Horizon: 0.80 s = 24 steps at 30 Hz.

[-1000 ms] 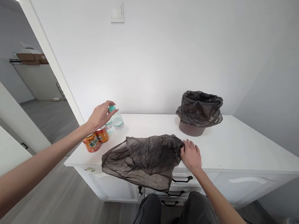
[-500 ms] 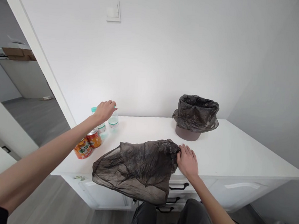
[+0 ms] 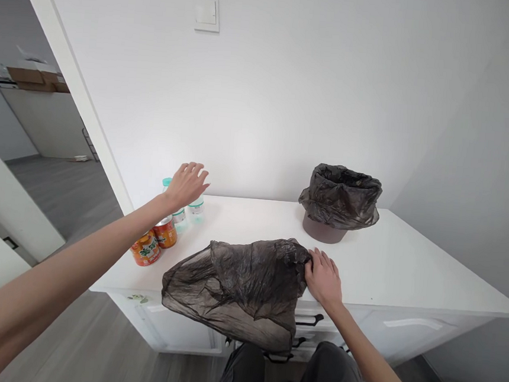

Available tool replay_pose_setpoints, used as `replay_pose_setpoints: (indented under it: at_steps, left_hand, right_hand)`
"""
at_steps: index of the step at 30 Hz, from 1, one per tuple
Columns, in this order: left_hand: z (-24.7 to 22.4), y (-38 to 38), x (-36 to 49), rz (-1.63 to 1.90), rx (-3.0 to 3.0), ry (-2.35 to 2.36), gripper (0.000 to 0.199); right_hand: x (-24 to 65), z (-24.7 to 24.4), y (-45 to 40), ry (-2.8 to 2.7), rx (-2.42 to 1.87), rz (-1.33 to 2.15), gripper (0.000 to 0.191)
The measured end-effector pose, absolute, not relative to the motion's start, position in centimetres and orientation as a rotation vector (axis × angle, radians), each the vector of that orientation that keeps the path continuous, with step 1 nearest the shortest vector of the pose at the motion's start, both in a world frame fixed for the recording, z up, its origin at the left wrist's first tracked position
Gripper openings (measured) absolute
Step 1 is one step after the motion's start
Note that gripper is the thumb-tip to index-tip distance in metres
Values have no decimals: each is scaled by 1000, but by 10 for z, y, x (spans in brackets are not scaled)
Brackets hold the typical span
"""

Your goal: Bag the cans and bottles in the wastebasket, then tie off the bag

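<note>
Dark, semi-transparent plastic forms the bag (image 3: 246, 285), which lies crumpled near the front of the white surface (image 3: 408, 264); its lower part overhangs the front edge. The right hand (image 3: 324, 280) is positioned at the right end of the bag. Its fingers are slightly bent and contact the plastic; whether they are closed on it cannot be determined from this view.

The left hand (image 3: 187, 185) is raised above the rear left of the surface. Its fingers are parted and lightly curled, with no object visibly gripped. The right-hand bottle (image 3: 196, 207) stands upright directly below this hand, its upper part hidden; contact cannot be confirmed. The left-hand bottle (image 3: 167, 181), fitted with a green cap, stands beside it, partly covered by the wrist.

Two orange cans stand upright in front of the bottles: the front can (image 3: 147, 250) and the rear can (image 3: 166, 233), set close together beside the left forearm. A brown bin (image 3: 324, 231) stands toward the rear right, with a dark liner (image 3: 342, 202) folded over its rim. A switch (image 3: 208, 14) is mounted on the wall.
</note>
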<state>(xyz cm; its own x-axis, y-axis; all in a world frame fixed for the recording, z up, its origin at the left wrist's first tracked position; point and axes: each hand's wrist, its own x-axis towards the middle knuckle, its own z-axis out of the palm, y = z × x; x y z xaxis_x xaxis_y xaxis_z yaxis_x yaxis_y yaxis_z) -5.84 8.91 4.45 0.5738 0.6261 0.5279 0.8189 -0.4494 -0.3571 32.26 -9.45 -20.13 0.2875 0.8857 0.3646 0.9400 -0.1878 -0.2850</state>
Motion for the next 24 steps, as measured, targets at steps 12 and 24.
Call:
replay_pose_setpoints:
  at_steps: [12, 24]
  left_hand:
    - [-34, -61, -59, -319, -2947, -783, 57]
    - [-34, -87, -44, -627, -2838, -853, 28]
  right_hand:
    - [326, -186, -102, -1560, -1881, -11, 50]
    - [202, -90, -224, -2249, -1519, -393, 89]
